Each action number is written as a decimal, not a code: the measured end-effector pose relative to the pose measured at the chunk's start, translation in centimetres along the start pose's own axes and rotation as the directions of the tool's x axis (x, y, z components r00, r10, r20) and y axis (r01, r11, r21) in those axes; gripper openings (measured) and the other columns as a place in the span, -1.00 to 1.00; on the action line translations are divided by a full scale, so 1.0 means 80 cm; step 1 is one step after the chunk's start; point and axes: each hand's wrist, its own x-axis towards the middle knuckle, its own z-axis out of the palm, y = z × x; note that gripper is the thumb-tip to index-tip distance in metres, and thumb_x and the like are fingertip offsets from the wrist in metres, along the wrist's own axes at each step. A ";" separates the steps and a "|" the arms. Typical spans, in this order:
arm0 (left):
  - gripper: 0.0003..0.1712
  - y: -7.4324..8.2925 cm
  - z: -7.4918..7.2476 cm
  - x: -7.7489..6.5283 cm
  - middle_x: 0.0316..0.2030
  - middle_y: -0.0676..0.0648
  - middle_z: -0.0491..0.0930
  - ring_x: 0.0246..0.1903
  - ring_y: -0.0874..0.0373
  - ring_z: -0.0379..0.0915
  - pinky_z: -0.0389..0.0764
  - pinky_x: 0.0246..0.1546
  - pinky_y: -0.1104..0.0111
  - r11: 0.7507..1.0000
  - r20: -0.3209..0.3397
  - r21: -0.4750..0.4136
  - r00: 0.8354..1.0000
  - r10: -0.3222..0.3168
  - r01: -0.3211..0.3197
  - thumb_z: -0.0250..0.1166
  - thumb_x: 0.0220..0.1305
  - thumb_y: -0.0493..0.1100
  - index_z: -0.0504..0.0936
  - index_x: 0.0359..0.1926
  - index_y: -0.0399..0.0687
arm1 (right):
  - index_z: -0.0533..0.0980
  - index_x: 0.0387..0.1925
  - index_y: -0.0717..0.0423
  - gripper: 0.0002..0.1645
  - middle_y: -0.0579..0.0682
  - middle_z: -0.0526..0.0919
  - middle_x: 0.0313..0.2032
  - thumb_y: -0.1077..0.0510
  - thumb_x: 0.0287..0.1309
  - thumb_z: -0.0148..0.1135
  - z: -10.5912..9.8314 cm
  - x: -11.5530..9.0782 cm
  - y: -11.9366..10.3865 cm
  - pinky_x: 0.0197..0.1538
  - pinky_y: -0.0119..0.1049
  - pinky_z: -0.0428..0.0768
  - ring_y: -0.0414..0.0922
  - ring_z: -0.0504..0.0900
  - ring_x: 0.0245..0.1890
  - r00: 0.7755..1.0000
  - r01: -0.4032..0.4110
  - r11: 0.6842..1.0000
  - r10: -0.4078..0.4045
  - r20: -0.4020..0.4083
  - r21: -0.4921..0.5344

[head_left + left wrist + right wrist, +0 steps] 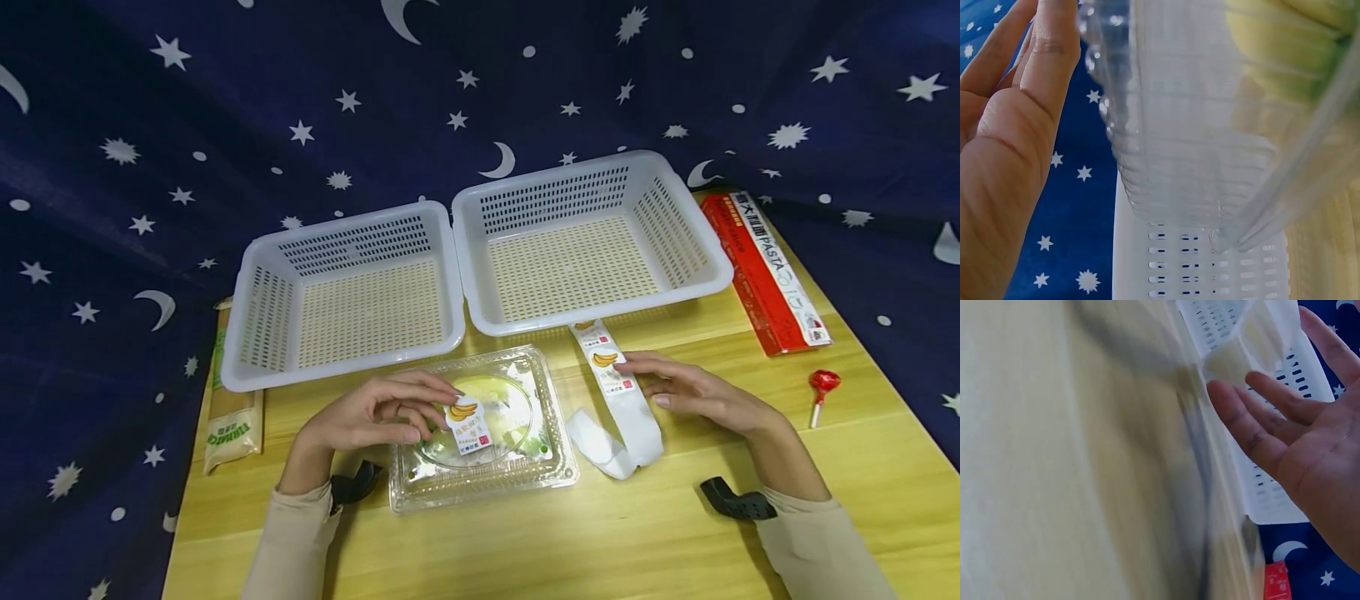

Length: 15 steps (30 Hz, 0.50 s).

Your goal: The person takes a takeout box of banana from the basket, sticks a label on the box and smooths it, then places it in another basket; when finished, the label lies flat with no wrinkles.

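My left hand (390,412), fingers loosely bent and thumb apart, reaches over a clear plastic clamshell box (558,454) with yellow-green fruit (1285,47) inside. Its fingertips are right at the upper left of a banana sticker (467,427), which overlaps the lid. In the left wrist view the fingers run alongside the box's ridged wall, their tips out of frame. Beside the box, a white strip of banana stickers (611,379) curls at its near end. My right hand (693,392) has its fingers spread, with a fingertip at the strip's right edge and the thumb away from it.
Two white perforated baskets (341,367) (592,312) stand side by side behind the box. At the right lie a red pasta box (765,283) and a red lollipop (825,382). A pasta packet (236,425) lies at the left. A starry blue cloth (405,108) hangs behind the wooden table.
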 end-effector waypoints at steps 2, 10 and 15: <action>-0.48 0.001 0.000 0.001 0.25 -0.59 0.15 0.07 -0.12 0.54 0.66 -0.06 0.08 1.000 0.001 0.012 1.000 -0.008 0.008 0.12 0.27 -0.56 0.28 0.24 -0.65 | 0.19 0.39 0.36 -0.37 0.22 -0.01 0.49 0.49 0.28 -0.13 0.001 -0.001 -0.003 0.33 -0.58 0.23 -0.33 0.09 0.45 1.000 -0.017 0.998 0.015 -0.027 -0.059; -0.48 0.001 -0.002 0.007 0.23 -0.61 0.15 0.05 -0.18 0.54 0.68 -0.09 0.14 1.000 0.032 0.018 0.999 -0.019 0.018 0.11 0.31 -0.52 0.25 0.26 -0.65 | 0.29 0.39 0.13 -0.37 0.24 -0.04 0.51 0.36 0.29 0.04 0.005 -0.006 -0.009 0.34 -0.61 0.00 -0.45 -0.15 0.49 0.989 -0.148 0.972 0.142 -0.048 -0.184; -0.47 0.000 -0.002 0.008 0.20 -0.66 0.14 0.01 -0.30 0.52 0.69 -0.15 0.14 1.000 0.053 0.020 0.998 -0.020 0.019 0.10 0.31 -0.53 0.24 0.27 -0.65 | 0.19 0.45 0.15 -0.29 0.14 -0.25 0.56 0.39 0.28 0.05 0.008 -0.004 -0.013 0.27 -0.76 -0.16 -0.24 -0.40 0.55 0.990 -0.135 0.977 0.127 -0.057 -0.168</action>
